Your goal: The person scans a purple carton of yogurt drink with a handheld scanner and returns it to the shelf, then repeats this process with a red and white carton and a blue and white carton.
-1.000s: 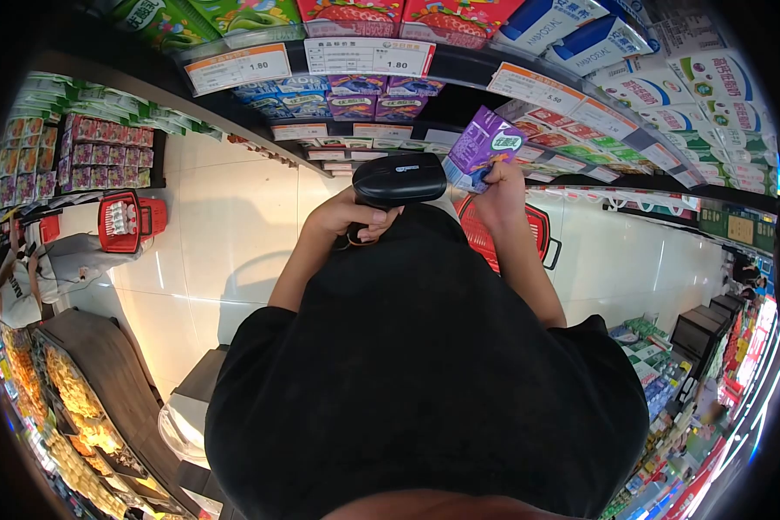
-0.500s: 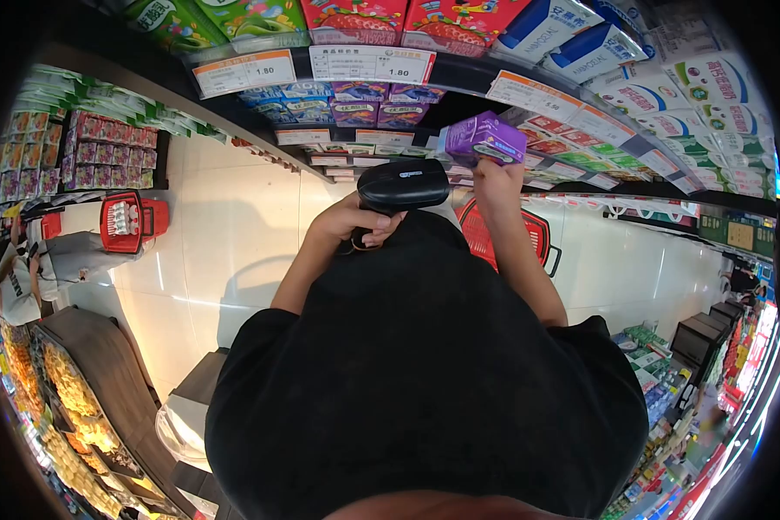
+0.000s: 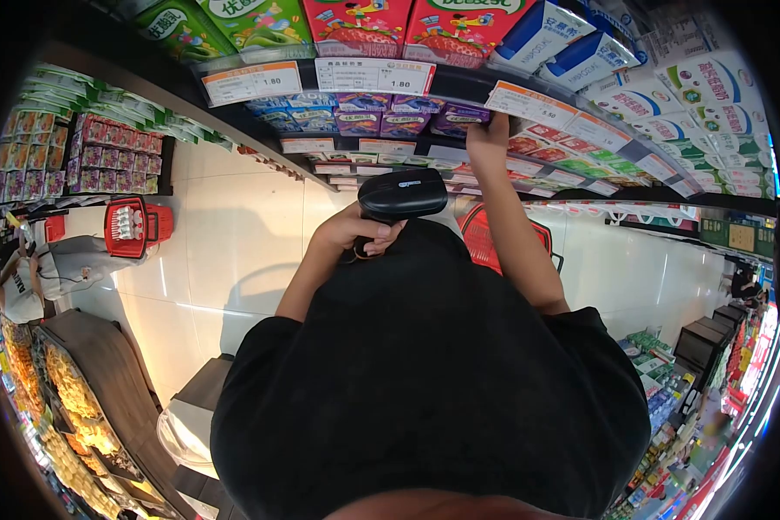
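My left hand (image 3: 353, 230) is wrapped round the handle of a black barcode scanner (image 3: 402, 194), held in front of my chest. Up at the shelf, my right hand (image 3: 490, 143) grips a purple drink carton (image 3: 461, 119) by its right end; the fingertips are partly hidden beneath the price label. The carton sits in the shelf row, beside several matching purple cartons (image 3: 403, 125). Blue cartons (image 3: 310, 119) stand further left in that row.
Larger green cartons (image 3: 257, 28) and red cartons (image 3: 360, 33) fill the shelf above, behind price labels (image 3: 373, 76). A red shopping basket (image 3: 485, 238) is on the floor below my right arm. At far left a person (image 3: 24, 282) is near another red basket (image 3: 123, 227).
My right hand has moved up and inward with the purple carton, from in front of the shelf into the gap in the row. The left hand and scanner stay nearly still.
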Tool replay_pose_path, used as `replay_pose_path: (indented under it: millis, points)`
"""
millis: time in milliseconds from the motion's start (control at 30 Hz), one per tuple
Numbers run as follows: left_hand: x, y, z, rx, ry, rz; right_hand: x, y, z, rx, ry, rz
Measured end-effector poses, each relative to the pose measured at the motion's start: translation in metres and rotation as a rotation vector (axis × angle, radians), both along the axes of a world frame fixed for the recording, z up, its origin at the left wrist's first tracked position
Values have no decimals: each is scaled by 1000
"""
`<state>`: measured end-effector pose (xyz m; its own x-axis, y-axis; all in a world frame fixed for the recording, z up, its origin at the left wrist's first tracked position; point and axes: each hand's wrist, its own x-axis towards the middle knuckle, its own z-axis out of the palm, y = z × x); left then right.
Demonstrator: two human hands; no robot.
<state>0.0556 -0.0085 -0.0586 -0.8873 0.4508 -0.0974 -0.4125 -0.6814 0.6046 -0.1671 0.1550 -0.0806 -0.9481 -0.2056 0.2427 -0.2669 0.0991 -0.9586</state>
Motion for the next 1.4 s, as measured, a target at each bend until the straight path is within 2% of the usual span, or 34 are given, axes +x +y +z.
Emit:
replay_pose_path:
  millis: [67,200,267,300,333,400,433,467,533,567,700,767,867,900,933,1000,1033,1167,1233,1267,1367,1400]
  points:
    - [0,-1,-1,11,10,0,-4,0,0,104,5,71]
    - [-3,-1,-2,36,11,-7,10,-9,-3,303,50,28]
    - [-4,-1,-2,54,9,-14,23,-10,16,209,-109,98]
    - [-4,0,-2,41,-10,-14,17,-3,8,115,-237,176]
    - [-4,0,-1,26,-31,-11,19,-3,13,113,-237,182]
    - [-4,1,0,17,-29,-7,27,-2,23,-264,-172,239]
    - [-4,1,1,13,-26,-10,32,-6,33,-372,9,237]
    - [-3,0,1,13,-25,-2,35,-6,40,-371,8,244]
    - [-3,0,0,35,-41,-15,41,-6,55,-83,361,68]
    - [-2,-1,0,36,-41,-14,46,-6,74,44,230,100]
    - [-1,-1,-2,90,-79,-32,23,-23,67,84,322,190]
    - [1,-2,-2,86,-72,-27,23,-35,80,280,76,218]
    - [6,-4,-1,85,-61,21,22,-41,84,338,-24,193]
    - [8,-5,1,74,-72,30,21,-40,77,302,205,146]
    - [9,-6,4,64,-84,40,18,-37,72,301,207,157]
    - [10,-8,9,49,-74,56,13,-27,66,89,-131,298]
    - [10,-8,11,34,-64,62,22,-22,90,194,-220,276]
    - [10,-13,7,10,-48,65,28,-6,88,52,-252,334]
    - [9,-17,4,-21,17,39,38,2,98,-143,-99,356]
    - [8,-18,4,-21,17,36,44,9,98,-143,-100,353]
    - [8,-21,6,-13,0,30,56,39,81,-502,-497,439]
    - [7,-22,6,-16,-20,33,60,44,72,-500,-495,426]
